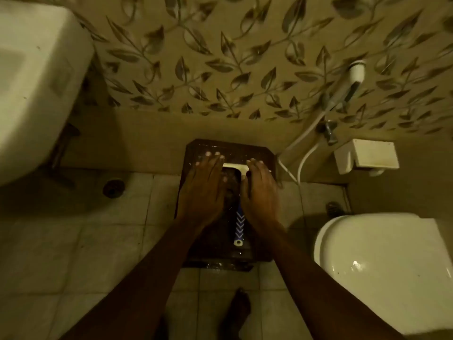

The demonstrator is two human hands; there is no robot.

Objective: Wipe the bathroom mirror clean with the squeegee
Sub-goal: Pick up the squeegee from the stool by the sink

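The washbasin (36,82) hangs at the left. My left hand (203,190) spreads flat over the dark stool (196,149), holding nothing. The squeegee (239,224) lies on the stool between my hands, blade far, handle near. My right hand (259,195) is flat and empty too. No mirror shows, so I judge wiping not begun; next I must grip the handle. The toilet (382,266) stands at the right on the tiled floor (110,241).

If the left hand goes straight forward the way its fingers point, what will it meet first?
Likely the plain beige lower wall, past the far edge of the dark brown square stool. The left hand has only bare stool top ahead; depth is unclear.
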